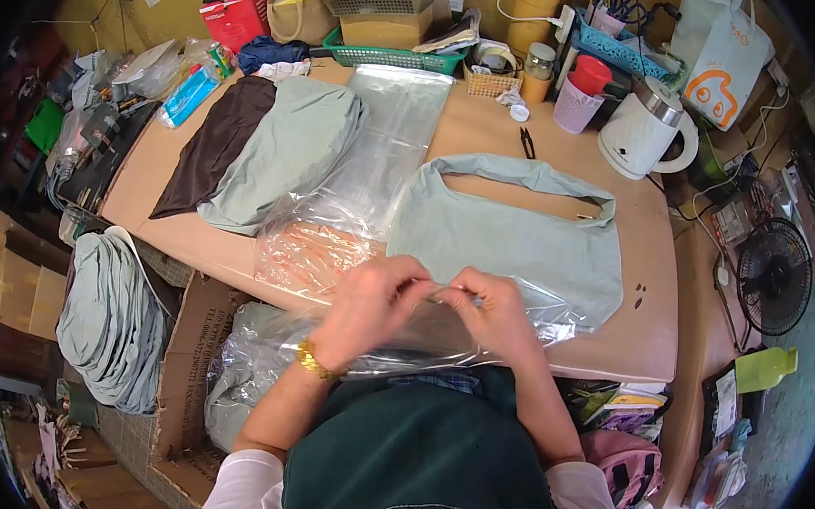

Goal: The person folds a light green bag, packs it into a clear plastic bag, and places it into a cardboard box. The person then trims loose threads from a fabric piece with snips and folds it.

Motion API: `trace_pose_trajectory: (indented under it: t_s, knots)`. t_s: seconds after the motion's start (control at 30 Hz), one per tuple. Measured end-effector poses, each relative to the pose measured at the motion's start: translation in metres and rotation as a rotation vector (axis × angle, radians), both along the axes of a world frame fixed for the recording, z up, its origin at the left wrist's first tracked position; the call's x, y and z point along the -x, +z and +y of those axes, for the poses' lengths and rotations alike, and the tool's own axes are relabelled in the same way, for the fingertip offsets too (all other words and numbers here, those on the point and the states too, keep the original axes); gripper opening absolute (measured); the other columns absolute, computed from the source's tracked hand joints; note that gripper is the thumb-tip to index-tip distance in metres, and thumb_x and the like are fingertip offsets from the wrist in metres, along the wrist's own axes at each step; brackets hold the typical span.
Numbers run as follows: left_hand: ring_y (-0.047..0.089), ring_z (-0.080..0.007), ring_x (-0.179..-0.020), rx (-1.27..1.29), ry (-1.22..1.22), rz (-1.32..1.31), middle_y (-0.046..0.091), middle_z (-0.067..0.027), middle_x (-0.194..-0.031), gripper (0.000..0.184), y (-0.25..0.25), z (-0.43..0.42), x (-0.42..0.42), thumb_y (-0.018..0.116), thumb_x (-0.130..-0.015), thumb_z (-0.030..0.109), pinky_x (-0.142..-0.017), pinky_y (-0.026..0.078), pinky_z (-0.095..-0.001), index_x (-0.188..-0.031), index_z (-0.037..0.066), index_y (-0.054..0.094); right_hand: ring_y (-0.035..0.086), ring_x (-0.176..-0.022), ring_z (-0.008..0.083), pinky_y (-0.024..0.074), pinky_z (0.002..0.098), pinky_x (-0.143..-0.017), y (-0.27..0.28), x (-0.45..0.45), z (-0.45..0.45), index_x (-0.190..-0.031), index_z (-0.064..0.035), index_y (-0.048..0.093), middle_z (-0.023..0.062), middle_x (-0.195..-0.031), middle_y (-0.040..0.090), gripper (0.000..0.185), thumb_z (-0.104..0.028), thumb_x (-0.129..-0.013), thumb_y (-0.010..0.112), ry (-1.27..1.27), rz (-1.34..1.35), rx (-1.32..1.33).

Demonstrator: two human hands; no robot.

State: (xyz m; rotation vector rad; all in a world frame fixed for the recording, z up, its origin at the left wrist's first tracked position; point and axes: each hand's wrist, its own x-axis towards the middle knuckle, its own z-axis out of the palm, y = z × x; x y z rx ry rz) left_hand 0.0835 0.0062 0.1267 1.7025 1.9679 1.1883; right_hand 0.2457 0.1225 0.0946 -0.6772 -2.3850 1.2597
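Both hands meet at the table's near edge. My left hand (372, 302), with a gold watch or bracelet on its wrist, pinches the edge of a clear plastic bag (425, 337). Close beside it, my right hand (491, 309) has its thumb and fingers closed on the same film. A pale grey-green cloth shoulder bag (514, 236) lies flat just beyond, strap away from me. Shiny film shows along its lower edge; how much of it is inside the plastic I cannot tell. Flat clear plastic sleeves (394, 124) are stacked to the left.
Folded grey-green cloth (287, 140) and dark brown cloth (220, 149) lie at the table's left. A white kettle (639, 129), pink cup (577, 105) and black thread snips (527, 143) sit toward the back right. An open carton (190, 371) with plastic-wrapped items stands below left.
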Motion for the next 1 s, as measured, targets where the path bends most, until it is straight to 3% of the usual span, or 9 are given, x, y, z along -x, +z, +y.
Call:
trace_pose_trajectory:
  t_s: [0.07,0.13,0.37,0.47,0.7,0.77,0.8,0.87,1.0]
  knots:
    - [0.059,-0.0107,-0.065,0.093,0.044,-0.149,0.063,-0.0037,-0.07,0.014,-0.02,-0.004,0.018,0.065,-0.091,0.015,-0.062,0.048,-0.0266,-0.088,0.002,0.066,0.06,-0.067,0.0293,0.0461,0.0364,-0.059,-0.006,0.009,0.001,-0.083,-0.004,0.059,0.0125,-0.079,0.061,0.022,-0.021,-0.082,0.073,-0.117,0.125,-0.069]
    - [0.057,-0.0091,-0.064,-0.031,0.076,-0.854,0.061,-0.0021,-0.07,0.026,-0.048,-0.002,0.028,0.058,-0.097,0.024,-0.061,0.047,-0.026,-0.086,0.001,0.062,0.057,-0.058,0.0285,0.0438,0.0363,-0.052,-0.011,0.019,-0.006,-0.075,-0.0046,0.057,0.0107,-0.07,0.058,0.026,-0.023,-0.082,0.074,-0.238,0.25,-0.129]
    - [0.048,-0.0038,-0.064,0.119,0.129,-1.55,0.055,0.0039,-0.071,0.036,-0.07,0.024,-0.033,0.047,-0.102,0.035,-0.057,0.041,-0.0211,-0.078,0.011,0.058,0.055,-0.053,0.0297,0.0426,0.0402,-0.049,-0.032,0.048,-0.026,-0.065,-0.0069,0.053,0.0108,-0.06,0.051,0.023,-0.012,-0.077,0.071,0.003,0.519,-0.648]
    - [0.048,-0.0039,-0.064,0.246,-0.166,-1.544,0.055,0.0047,-0.072,0.038,-0.083,0.015,-0.023,0.048,-0.102,0.038,-0.055,0.04,-0.0235,-0.079,0.01,0.06,0.055,-0.054,0.0253,0.0439,0.0372,-0.05,-0.042,0.033,-0.012,-0.065,-0.0099,0.053,0.008,-0.061,0.053,0.02,-0.011,-0.078,0.068,-0.194,0.297,-0.643]
    - [0.048,-0.0041,-0.062,0.295,0.106,-1.632,0.052,0.0053,-0.069,0.032,-0.083,0.026,-0.043,0.052,-0.1,0.035,-0.052,0.037,-0.0226,-0.079,0.012,0.054,0.058,-0.053,0.0197,0.0442,0.033,-0.05,-0.046,0.012,-0.011,-0.068,-0.0068,0.056,0.0083,-0.062,0.057,0.018,-0.008,-0.083,0.067,-0.076,0.396,-0.703]
    - [0.051,-0.0046,-0.066,0.187,-0.107,-1.541,0.056,0.004,-0.074,0.023,-0.084,0.016,-0.018,0.056,-0.098,0.03,-0.058,0.04,-0.0221,-0.084,0.011,0.056,0.054,-0.054,0.0107,0.0432,0.0264,-0.052,-0.055,-0.004,0.005,-0.073,-0.0046,0.059,0.0074,-0.065,0.057,0.016,-0.01,-0.085,0.069,-0.267,0.119,-0.027]
    - [0.055,-0.0051,-0.07,0.086,-0.304,-1.445,0.06,0.0027,-0.079,0.016,-0.08,0.013,-0.012,0.061,-0.096,0.024,-0.063,0.044,-0.0217,-0.09,0.01,0.058,0.054,-0.054,0.0107,0.0432,0.0264,-0.052,-0.049,-0.004,0.004,-0.073,-0.0046,0.059,0.0074,-0.065,0.057,0.016,-0.01,-0.085,0.069,-0.268,0.118,-0.029]
    - [0.056,-0.0035,-0.071,-0.006,-0.249,-1.289,0.064,0.0007,-0.083,0.013,-0.072,0.017,-0.017,0.065,-0.093,0.018,-0.062,0.045,-0.0196,-0.091,0.008,0.059,0.047,-0.051,0.0073,0.0403,0.023,-0.051,-0.036,-0.002,-0.007,-0.073,-0.0022,0.06,0.0051,-0.058,0.053,0.02,-0.012,-0.087,0.069,-0.255,0.427,0.39]
    - [0.053,-0.0047,-0.06,0.015,0.05,-1.37,0.061,-0.001,-0.07,0.018,-0.077,0.019,-0.016,0.068,-0.091,0.015,-0.054,0.041,-0.0182,-0.081,0.006,0.055,0.046,-0.049,0.0068,0.04,0.0241,-0.048,-0.041,-0.002,-0.013,-0.073,-0.0008,0.061,0.004,-0.054,0.052,0.021,-0.013,-0.088,0.069,-0.389,0.469,0.348]
